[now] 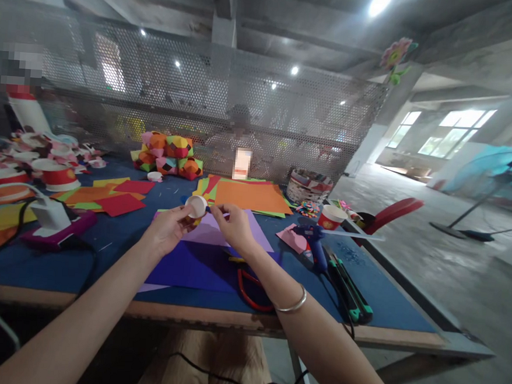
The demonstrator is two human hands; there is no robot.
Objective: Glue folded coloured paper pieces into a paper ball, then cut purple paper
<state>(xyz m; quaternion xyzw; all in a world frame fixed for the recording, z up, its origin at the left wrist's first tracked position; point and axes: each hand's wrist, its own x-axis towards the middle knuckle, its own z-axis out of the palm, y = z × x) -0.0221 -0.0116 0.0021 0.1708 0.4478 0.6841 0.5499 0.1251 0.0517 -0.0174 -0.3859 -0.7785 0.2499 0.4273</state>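
My left hand [171,231] is closed around a small white paper cup [196,206], its round opening turned toward me. Just right of the cup, my right hand [236,226] has thumb and fingertips pressed together; a small dark blue bit shows at the tips, too little to name. Both hands are above purple paper sheets [198,270]. Red-handled scissors [249,294] lie partly hidden under my right forearm. To the right are a blue glue gun [316,246] on the table and a piece of pink paper [292,237].
Orange sheets [251,196] are stacked ahead, near paper balls [171,154] and a woven basket [309,186]. A paper cup [332,218] and green-black cutters [354,292] are right. A purple power strip [60,231], coloured squares [122,197] and several cup pieces are left. A mesh screen stands behind.
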